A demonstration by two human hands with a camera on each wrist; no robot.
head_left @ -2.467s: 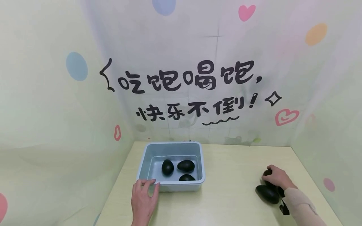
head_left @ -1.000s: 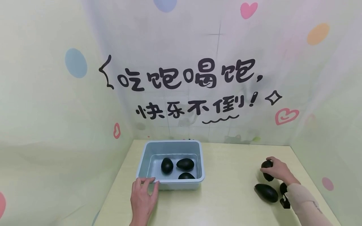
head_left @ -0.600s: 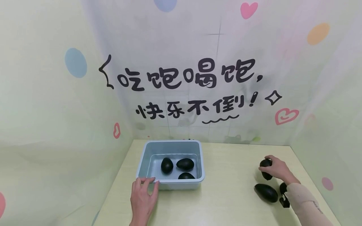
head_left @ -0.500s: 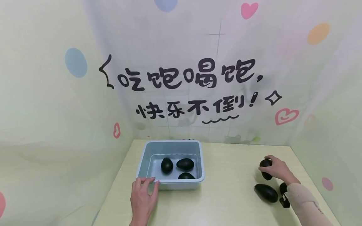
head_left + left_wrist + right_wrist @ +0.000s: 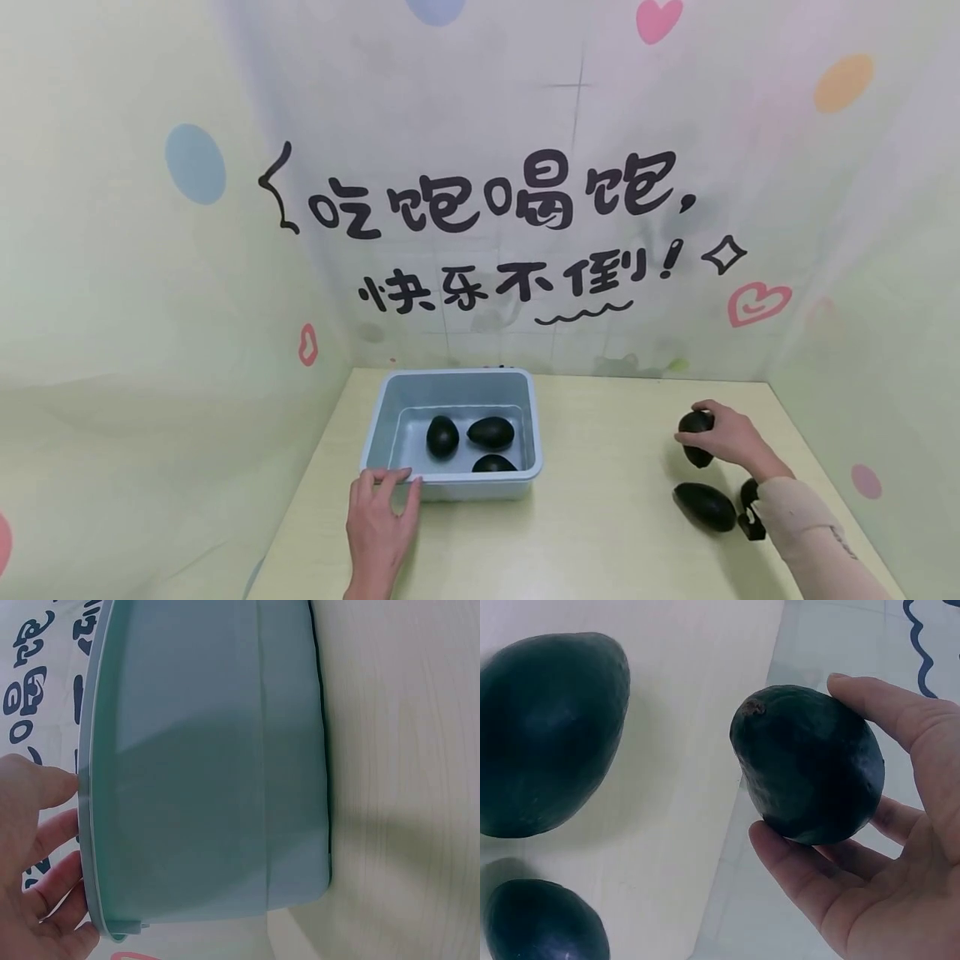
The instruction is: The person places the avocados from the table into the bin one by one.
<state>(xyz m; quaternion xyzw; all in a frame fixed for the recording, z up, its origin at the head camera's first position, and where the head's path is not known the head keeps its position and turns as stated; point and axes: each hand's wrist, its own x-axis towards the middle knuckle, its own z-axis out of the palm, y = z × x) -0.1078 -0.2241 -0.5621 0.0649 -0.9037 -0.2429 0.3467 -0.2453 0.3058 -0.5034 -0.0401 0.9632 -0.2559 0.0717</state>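
A: Position of the held avocado (image 5: 696, 437)?

B: Gripped in the right hand (image 5: 729, 440), thumb and fingers curled round it, raised clear of the table (image 5: 600, 533). It is held well to the right of the blue tub (image 5: 453, 487), near the table's right edge.

A: Appearance?

B: Skin noted as very dark green, near black, faintly glossy, egg-shaped; a small brown stem scar (image 5: 751, 706) is seen at the narrow end in the right wrist view.

A: Left hand (image 5: 381, 527)?

B: Fingers are laid fairly straight on the tub's near left corner rim; nothing is gripped.

A: Other fruit?

B: Three avocados (image 5: 472, 438) are seen inside the tub. A larger avocado (image 5: 705, 506) is left lying on the table just below the held one, well right of the tub; a third one (image 5: 540, 921) is recorded beside it in the right wrist view
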